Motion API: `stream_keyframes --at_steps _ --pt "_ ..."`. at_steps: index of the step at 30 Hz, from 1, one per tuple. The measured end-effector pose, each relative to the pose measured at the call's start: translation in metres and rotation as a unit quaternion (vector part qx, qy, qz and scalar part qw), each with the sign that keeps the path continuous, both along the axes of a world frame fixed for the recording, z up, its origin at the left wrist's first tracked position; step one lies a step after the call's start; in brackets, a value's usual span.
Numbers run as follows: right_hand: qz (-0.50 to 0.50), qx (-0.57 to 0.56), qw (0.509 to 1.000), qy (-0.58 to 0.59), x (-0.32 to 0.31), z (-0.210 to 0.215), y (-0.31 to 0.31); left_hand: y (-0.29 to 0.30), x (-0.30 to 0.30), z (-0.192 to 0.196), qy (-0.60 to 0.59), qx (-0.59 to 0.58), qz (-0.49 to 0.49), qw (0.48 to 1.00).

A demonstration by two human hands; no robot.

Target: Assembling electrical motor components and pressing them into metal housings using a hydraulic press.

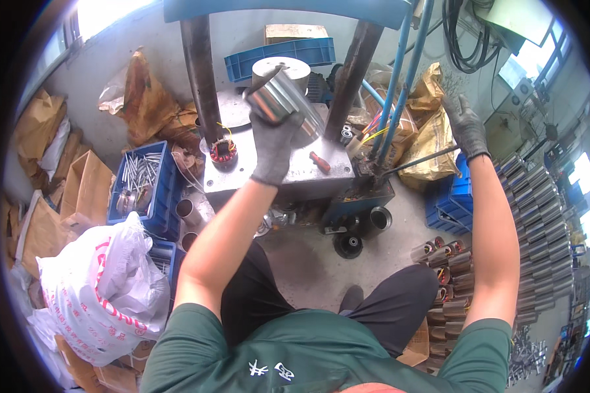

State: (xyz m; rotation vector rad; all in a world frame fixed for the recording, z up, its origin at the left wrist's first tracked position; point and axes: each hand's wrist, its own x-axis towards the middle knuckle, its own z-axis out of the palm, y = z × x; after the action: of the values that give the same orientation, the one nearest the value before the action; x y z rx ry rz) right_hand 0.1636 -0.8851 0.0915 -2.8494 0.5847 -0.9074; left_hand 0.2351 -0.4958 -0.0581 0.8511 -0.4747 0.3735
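My gloved left hand (273, 141) grips a shiny metal cylinder (294, 98), held tilted above the metal plate (229, 177) of a press. Behind the cylinder stands a pale round metal block (288, 65). A stator with red windings and yellow wires (223, 152) sits on the plate left of that hand. To its right lies a short red-handled tool (320, 162). My gloved right hand (467, 128) is raised at the right, fingers stretched out, beside the end of a dark lever bar (423, 160). Whether it touches the bar is unclear.
Two dark columns (200, 78) carry the blue press beam (288, 10). A blue crate of metal rods (141, 180) and a white sack (105, 288) are at left. Several metal cylinders (534, 236) are stacked at right. A dark round part (349, 245) lies on the floor.
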Motion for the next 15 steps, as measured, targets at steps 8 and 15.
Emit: stream_keyframes --at_steps 8,15 --pt "0.189 -0.298 0.934 0.046 -0.133 -0.062 0.037 0.007 0.003 -0.078 0.339 -0.149 -0.179 0.911" --pt "0.334 -0.003 0.933 0.134 -0.138 -0.079 0.151 0.012 -0.001 -0.062 0.324 -0.144 -0.171 0.919"
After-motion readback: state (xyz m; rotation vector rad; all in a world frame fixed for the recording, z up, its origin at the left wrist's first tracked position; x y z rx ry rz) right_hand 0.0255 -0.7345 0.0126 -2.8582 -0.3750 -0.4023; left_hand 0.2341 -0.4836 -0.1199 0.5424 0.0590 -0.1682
